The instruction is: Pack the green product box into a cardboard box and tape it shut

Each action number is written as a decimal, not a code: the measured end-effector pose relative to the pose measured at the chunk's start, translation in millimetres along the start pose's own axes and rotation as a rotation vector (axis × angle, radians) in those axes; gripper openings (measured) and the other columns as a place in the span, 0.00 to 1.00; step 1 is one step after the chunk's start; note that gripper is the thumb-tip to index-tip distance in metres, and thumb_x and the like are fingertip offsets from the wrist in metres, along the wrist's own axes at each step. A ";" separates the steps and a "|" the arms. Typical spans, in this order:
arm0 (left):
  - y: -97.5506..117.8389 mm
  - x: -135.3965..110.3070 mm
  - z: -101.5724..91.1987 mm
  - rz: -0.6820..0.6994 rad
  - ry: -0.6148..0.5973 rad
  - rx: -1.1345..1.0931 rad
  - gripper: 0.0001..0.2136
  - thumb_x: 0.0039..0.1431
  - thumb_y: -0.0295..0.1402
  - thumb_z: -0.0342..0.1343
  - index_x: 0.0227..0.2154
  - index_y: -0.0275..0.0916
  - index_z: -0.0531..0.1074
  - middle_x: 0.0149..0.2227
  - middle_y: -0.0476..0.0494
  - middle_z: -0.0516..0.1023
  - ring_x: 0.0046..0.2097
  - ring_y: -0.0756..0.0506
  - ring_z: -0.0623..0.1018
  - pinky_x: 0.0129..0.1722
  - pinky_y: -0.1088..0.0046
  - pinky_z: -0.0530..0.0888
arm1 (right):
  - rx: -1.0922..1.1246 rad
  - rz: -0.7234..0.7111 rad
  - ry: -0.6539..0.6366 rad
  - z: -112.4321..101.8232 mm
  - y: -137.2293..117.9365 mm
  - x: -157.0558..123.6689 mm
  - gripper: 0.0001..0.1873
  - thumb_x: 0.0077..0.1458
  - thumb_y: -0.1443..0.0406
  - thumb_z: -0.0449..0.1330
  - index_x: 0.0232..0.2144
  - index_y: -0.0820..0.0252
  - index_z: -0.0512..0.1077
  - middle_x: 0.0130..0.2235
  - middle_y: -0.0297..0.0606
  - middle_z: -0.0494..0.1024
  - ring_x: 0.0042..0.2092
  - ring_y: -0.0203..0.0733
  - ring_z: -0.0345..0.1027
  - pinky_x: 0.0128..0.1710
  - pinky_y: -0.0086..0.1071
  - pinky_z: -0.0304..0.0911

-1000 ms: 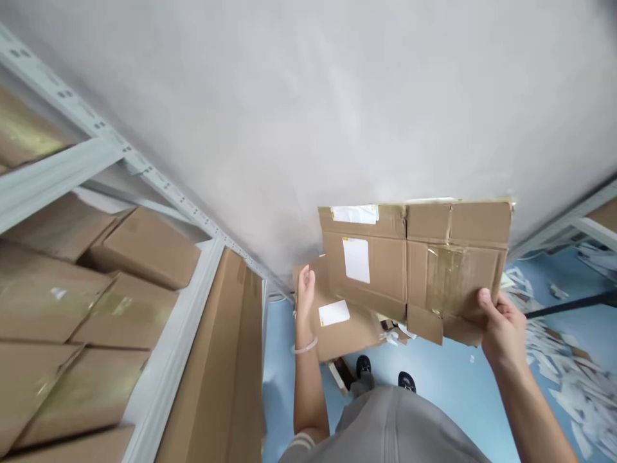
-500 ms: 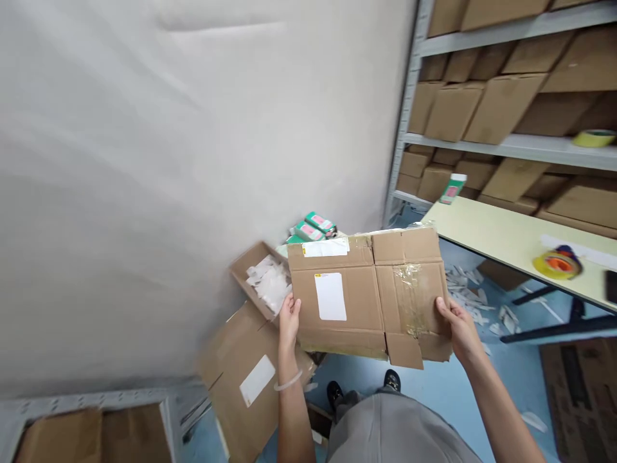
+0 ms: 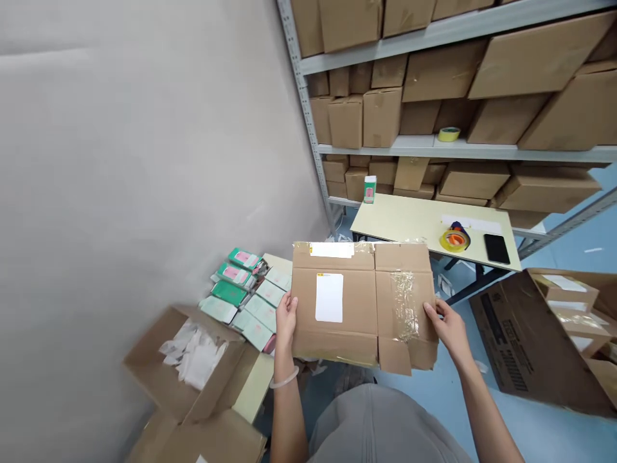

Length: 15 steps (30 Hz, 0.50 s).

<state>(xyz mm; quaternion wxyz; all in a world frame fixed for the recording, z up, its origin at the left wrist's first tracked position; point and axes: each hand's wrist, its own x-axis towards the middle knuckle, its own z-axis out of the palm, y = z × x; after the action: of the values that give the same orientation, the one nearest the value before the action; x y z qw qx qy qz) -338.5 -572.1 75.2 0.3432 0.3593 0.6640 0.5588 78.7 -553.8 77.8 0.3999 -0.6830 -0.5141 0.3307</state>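
A flattened cardboard box is held up in front of my body, with white labels on its left part and clear tape across its right part. My left hand grips its left edge, thumb on the near face. At the right edge, my right hand pinches the cardboard between thumb and fingers. Left of the cardboard, green and pink product boxes lie in rows on a pale table. An open carton holding crumpled white pieces stands nearer to me on the left.
Ahead, a pale table carries a tape dispenser, a black phone and a small green box. Metal shelves full of cartons stand behind it. A large carton with boxes inside sits on the floor at right.
My view has turned right, bringing the table and shelves more to the centre and the large carton into sight. Both hands still hold the flattened box.
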 end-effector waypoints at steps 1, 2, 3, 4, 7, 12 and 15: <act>1.3 13.6 12.5 0.011 -0.013 0.009 0.21 0.57 0.44 0.60 0.50 0.39 0.72 0.56 0.34 0.76 0.57 0.40 0.76 0.59 0.59 0.71 | -0.015 -0.002 0.009 -2.2 3.1 9.9 0.26 0.50 0.44 0.57 0.34 0.59 0.76 0.37 0.44 0.82 0.39 0.54 0.75 0.36 0.37 0.66; 2.2 28.3 26.6 0.023 -0.034 0.012 0.20 0.58 0.44 0.60 0.50 0.39 0.72 0.56 0.35 0.76 0.57 0.40 0.76 0.59 0.59 0.71 | -0.031 -0.005 0.018 -4.8 6.5 20.7 0.25 0.50 0.44 0.56 0.33 0.58 0.76 0.36 0.44 0.82 0.38 0.53 0.75 0.35 0.37 0.66; 3.0 43.9 42.5 0.033 -0.064 0.012 0.20 0.58 0.44 0.59 0.50 0.39 0.73 0.55 0.35 0.77 0.56 0.40 0.77 0.59 0.59 0.71 | -0.051 -0.009 0.032 -8.0 10.3 32.4 0.25 0.50 0.44 0.56 0.32 0.58 0.76 0.34 0.43 0.82 0.37 0.52 0.74 0.35 0.37 0.65; 4.0 60.4 60.4 0.039 -0.093 0.010 0.20 0.58 0.44 0.59 0.50 0.39 0.73 0.55 0.35 0.77 0.56 0.40 0.77 0.59 0.59 0.71 | -0.073 -0.013 0.057 -12.1 14.1 45.1 0.25 0.50 0.43 0.55 0.31 0.58 0.76 0.33 0.42 0.81 0.35 0.51 0.73 0.34 0.37 0.64; 11.9 111.7 124.2 0.058 -0.163 -0.004 0.18 0.59 0.42 0.60 0.50 0.40 0.73 0.55 0.35 0.77 0.56 0.41 0.77 0.59 0.60 0.71 | -0.141 -0.021 0.170 -30.3 23.5 89.2 0.27 0.49 0.42 0.54 0.29 0.58 0.76 0.30 0.40 0.80 0.31 0.47 0.71 0.32 0.36 0.62; 49.1 190.1 238.7 0.146 -0.278 -0.052 0.19 0.61 0.40 0.57 0.52 0.38 0.71 0.56 0.33 0.76 0.57 0.40 0.76 0.59 0.59 0.71 | -0.237 0.002 0.262 -72.4 18.8 174.6 0.27 0.49 0.42 0.55 0.30 0.58 0.77 0.25 0.39 0.79 0.28 0.47 0.70 0.29 0.35 0.58; 73.8 225.9 293.7 0.210 -0.336 -0.052 0.19 0.62 0.39 0.56 0.53 0.38 0.71 0.55 0.34 0.76 0.56 0.40 0.77 0.59 0.60 0.70 | -0.268 0.037 0.333 -88.5 14.0 220.7 0.27 0.48 0.41 0.55 0.30 0.57 0.77 0.25 0.41 0.79 0.27 0.48 0.71 0.27 0.35 0.58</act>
<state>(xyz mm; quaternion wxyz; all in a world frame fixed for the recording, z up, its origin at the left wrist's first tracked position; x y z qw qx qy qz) -194.2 -223.5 94.8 0.3979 0.5059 0.5418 0.5406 217.0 -360.8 97.3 0.3791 -0.7845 -0.4676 0.1491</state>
